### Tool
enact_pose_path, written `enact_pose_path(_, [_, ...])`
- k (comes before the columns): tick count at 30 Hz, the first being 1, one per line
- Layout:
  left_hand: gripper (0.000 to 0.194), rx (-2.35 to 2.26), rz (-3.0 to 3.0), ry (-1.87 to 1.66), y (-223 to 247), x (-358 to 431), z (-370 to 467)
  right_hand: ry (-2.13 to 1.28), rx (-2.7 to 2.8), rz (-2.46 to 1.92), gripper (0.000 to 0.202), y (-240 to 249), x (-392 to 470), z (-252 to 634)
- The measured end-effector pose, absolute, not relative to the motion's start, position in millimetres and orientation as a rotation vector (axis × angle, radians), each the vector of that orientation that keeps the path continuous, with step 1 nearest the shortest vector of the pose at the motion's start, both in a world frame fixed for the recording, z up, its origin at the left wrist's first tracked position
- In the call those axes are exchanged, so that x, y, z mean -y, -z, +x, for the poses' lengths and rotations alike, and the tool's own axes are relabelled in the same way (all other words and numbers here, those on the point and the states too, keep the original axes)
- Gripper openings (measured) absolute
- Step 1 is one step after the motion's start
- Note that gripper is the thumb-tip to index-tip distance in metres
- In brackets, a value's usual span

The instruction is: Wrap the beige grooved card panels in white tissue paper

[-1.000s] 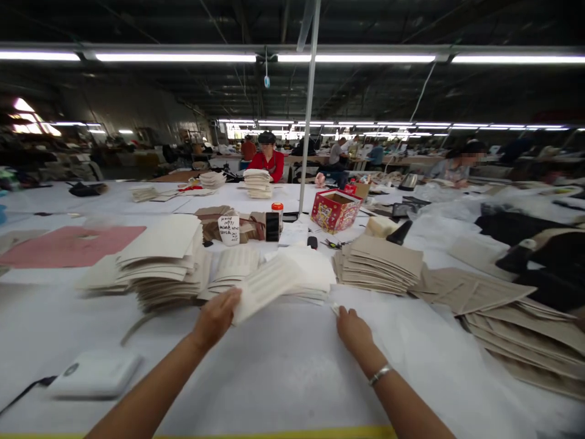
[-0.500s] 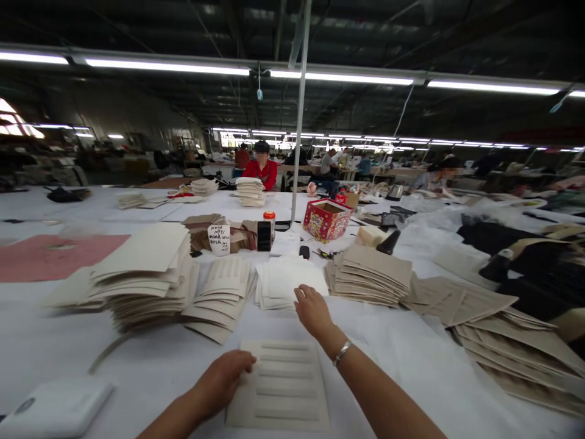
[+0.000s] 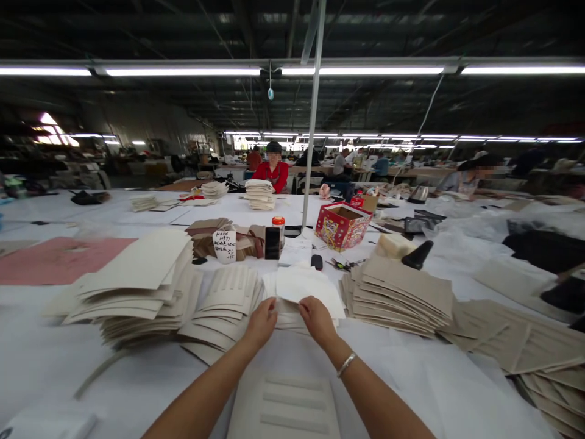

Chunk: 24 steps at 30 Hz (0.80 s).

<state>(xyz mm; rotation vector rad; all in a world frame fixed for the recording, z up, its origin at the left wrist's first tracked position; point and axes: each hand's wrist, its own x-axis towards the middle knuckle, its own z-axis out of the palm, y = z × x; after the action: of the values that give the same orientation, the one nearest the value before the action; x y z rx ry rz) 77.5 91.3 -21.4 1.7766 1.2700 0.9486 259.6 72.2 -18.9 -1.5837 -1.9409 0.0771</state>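
The right hand [image 3: 319,318] is near the middle of the frame. Its fingers are curled in and seem to pinch the near edge of the white sheet [image 3: 301,283], which lies on top of the white pile [image 3: 336,305]. The left hand [image 3: 261,323] is just left of it, fingers bent in close to the thumb, by the near left side of that pile. I cannot tell if it has hold of anything.

To do this part well, pinch just one sheet. Thin sheets can stick together, so a little rub with the thumb should help split them. Lift softly so the sheet does not crease, and keep the rest of the pile neat. It would help to keep both arms from bumping the ridged piece [image 3: 297,399], low in the middle of the frame.

Some bits are hard to see. The bottom of the ridged piece is cut off by the frame, so I cannot count all its ridges. The hands hide part of the white pile's front. The white box [image 3: 55,424] at the lower left is cut off and blurry. The fingertips are too small to show how many sheets they hold.
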Motion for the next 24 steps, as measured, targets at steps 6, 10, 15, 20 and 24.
enact_pose_path(6, [0.035,-1.298,1.568,-0.958,16,-100,84,-0.223,1.332,-1.559,0.021,9,-82,274])
enact_pose_path(10, [0.040,-1.222,1.412,-0.917,1,-78,84,-0.102,1.504,-1.378,0.015,3,-70,265])
enact_pose_path(15, [0.045,-1.034,1.000,-0.822,-12,-50,81,-0.078,1.852,-1.323,0.014,15,-41,246])
enact_pose_path(20, [0.027,-0.986,0.839,-0.830,-8,-34,76,-0.140,2.015,-1.388,0.015,23,-15,236])
enact_pose_path(24, [0.017,-1.015,0.834,-0.830,-1,-25,75,-0.218,2.046,-1.394,0.013,20,-2,229])
